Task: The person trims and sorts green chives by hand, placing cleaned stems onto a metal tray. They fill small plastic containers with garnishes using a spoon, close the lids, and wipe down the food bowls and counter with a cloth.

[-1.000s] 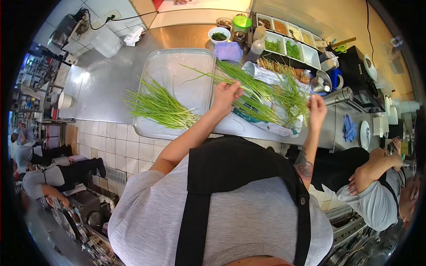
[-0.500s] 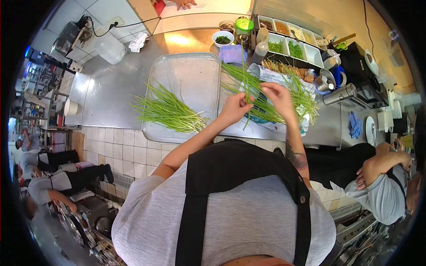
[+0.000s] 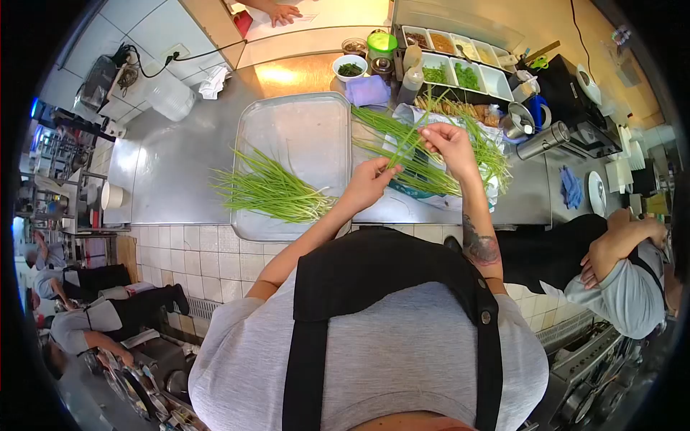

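My left hand (image 3: 371, 184) pinches a few long green stalks (image 3: 407, 146) just right of the metal tray. My right hand (image 3: 447, 146), a little higher and to the right, has its fingers closed at the same stalks. A pile of green stalks with pale root ends (image 3: 277, 188) lies across the lower left of the tray (image 3: 348, 154). Beneath and beyond my hands, more loose greens (image 3: 430, 177) are spread on a printed plastic bag (image 3: 408, 113).
Behind the greens stand a squeeze bottle (image 3: 411, 85), a white bowl (image 3: 350, 75), a purple cloth (image 3: 367, 91) and ingredient containers (image 3: 496, 82). A co-worker with folded arms (image 3: 622, 241) is at the right. Another person's hand (image 3: 284, 14) rests beyond the counter.
Over the last second my right hand has come in from the far right toward my left hand. The held stalks, upright half a second ago, now slant up to the right.
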### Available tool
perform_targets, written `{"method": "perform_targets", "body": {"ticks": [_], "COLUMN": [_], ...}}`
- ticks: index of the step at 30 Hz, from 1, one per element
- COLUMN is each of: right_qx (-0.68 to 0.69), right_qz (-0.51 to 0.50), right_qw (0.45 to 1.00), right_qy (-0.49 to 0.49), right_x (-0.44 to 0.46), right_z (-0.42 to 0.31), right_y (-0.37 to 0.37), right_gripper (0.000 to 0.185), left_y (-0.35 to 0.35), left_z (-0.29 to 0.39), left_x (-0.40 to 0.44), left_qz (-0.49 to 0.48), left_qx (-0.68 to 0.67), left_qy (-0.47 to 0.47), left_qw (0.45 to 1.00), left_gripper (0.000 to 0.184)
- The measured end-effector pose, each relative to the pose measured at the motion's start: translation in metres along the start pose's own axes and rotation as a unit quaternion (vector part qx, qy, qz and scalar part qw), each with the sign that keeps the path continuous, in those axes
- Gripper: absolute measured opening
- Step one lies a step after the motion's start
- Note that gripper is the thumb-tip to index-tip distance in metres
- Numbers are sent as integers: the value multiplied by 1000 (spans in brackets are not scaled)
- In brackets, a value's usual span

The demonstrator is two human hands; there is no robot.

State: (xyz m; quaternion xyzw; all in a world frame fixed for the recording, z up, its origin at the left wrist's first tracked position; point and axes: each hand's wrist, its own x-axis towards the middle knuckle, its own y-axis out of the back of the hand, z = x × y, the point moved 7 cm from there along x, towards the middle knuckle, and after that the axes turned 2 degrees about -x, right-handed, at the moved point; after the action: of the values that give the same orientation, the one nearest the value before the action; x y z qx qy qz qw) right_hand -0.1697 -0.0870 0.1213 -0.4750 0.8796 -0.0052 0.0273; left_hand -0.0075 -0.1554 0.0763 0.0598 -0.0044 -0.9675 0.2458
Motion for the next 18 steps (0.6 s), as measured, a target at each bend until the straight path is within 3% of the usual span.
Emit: {"method": "perform_targets", "body": {"ticks": [3,6,9,12,13,17,18], "right_qx": [-46,-220,-424,-421,-477,-676,-647], "right_qz": [3,19,110,213,209,124,161], "right_qw": [999,974,855,858,845,713,740], "right_qy": [19,58,279,202,123,-139,-87], "right_x": [-2,-11,-26,-27,-23,-41,-41], "right_z": [-1,-13,-46,-31,-9,57,49], "right_y": [8,11,16,74,107,155,140], "right_gripper": [13,12,13,12,16,33,43], "left_y": [-1,-4,-2,6,9,14,16], "left_z": [-3,-9,-11,-12,-10,-8,-10], "left_x": [-1,-3,-5,-7,-8,-10,-7], "left_qz": [-18,-49,-63,-59,-54,-21,-15], "left_qx": [-68,-163,-194,-210,-202,-114,-69], "left_qy": [47,107,118,109,99,53,31], "left_qw": [996,980,972,970,973,992,997], "left_gripper": [19,20,20,21,21,20,20]}}
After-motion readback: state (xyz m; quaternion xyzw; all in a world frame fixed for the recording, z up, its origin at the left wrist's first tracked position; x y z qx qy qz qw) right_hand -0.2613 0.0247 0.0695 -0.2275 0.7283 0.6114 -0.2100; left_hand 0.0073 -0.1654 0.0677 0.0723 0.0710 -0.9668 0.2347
